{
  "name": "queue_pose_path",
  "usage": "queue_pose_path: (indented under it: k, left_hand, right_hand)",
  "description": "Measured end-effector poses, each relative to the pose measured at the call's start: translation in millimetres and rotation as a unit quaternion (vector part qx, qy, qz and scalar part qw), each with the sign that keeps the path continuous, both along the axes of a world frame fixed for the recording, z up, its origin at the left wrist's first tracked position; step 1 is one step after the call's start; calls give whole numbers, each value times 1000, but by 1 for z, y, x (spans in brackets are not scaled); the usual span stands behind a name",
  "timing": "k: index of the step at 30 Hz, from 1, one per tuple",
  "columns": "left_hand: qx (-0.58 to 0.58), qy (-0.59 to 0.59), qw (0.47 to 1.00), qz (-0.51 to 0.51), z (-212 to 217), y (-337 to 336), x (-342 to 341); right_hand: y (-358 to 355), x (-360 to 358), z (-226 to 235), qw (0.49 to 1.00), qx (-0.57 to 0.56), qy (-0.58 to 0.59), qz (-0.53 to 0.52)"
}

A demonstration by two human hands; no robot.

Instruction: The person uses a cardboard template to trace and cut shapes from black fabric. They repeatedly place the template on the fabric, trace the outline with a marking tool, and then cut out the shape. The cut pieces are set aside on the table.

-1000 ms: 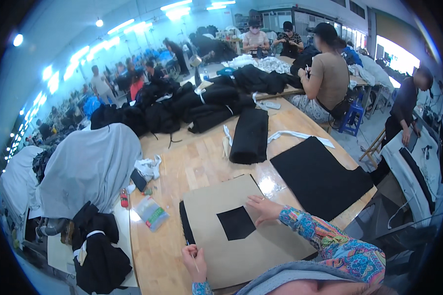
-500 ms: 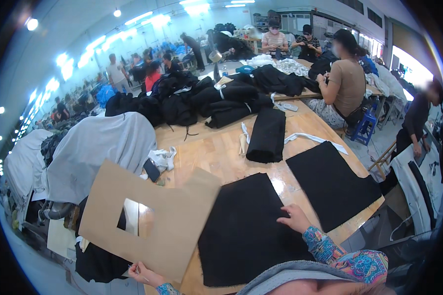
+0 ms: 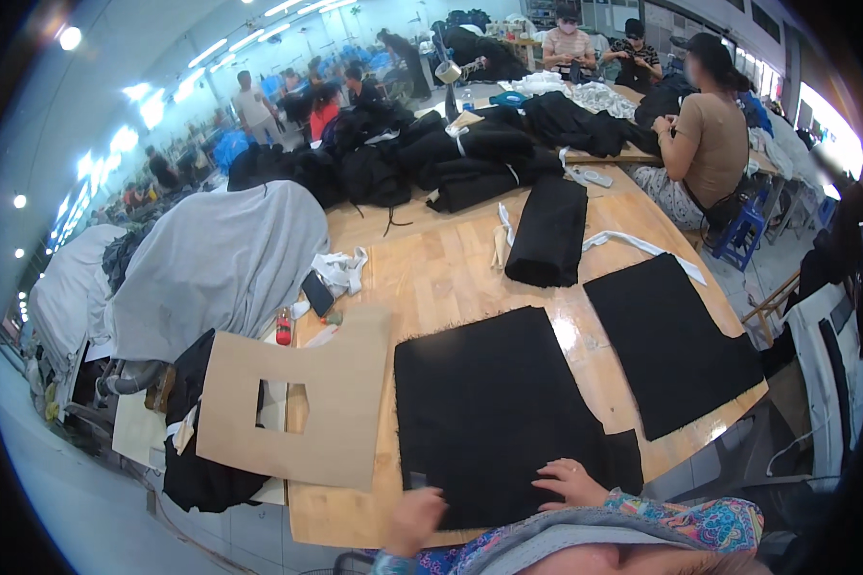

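Observation:
A black fabric panel (image 3: pixel 489 402) lies flat on the wooden table (image 3: pixel 441 278) right in front of me. My right hand (image 3: pixel 571 482) rests flat on its near edge, fingers spread. My left hand (image 3: pixel 415 517) is blurred at the panel's near left corner and holds nothing. A brown cardboard template (image 3: pixel 302 398) with a square cut-out lies to the left, half over the table's left edge, apart from both hands.
A second black panel (image 3: pixel 671 345) lies at the right. A folded black stack (image 3: pixel 549 230) and heaps of dark garments (image 3: pixel 470 158) fill the far table. A grey cloth-covered mound (image 3: pixel 216 264) stands left. A seated person (image 3: pixel 705 144) works at the right side.
The cardboard template came off the black panel, swung out to the left in my left hand and now lies at the table's left edge. My left hand has let it go and returned to the panel.

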State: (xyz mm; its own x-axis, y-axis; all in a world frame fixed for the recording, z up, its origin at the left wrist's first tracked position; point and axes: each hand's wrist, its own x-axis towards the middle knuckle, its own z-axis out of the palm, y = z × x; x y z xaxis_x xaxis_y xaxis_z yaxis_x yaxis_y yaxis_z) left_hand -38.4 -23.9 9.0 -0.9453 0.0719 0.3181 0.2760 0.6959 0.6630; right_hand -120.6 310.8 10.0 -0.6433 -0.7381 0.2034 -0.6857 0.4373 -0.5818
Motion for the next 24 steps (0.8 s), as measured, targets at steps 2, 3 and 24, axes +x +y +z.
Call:
queue_pose_path:
  k: [2, 3, 24]
  left_hand:
    - [-2, -6, 985, -171, 1, 32, -2]
    - [-45, 3, 982, -184, 4, 37, -4]
    - [255, -306, 915, -58, 23, 20, -43]
  right_hand:
    - [6, 7, -6, 1000, 21, -1, 3]
    - [8, 6, -5, 1000, 23, -13, 4]
    - [1, 7, 7, 999, 28, -27, 5]
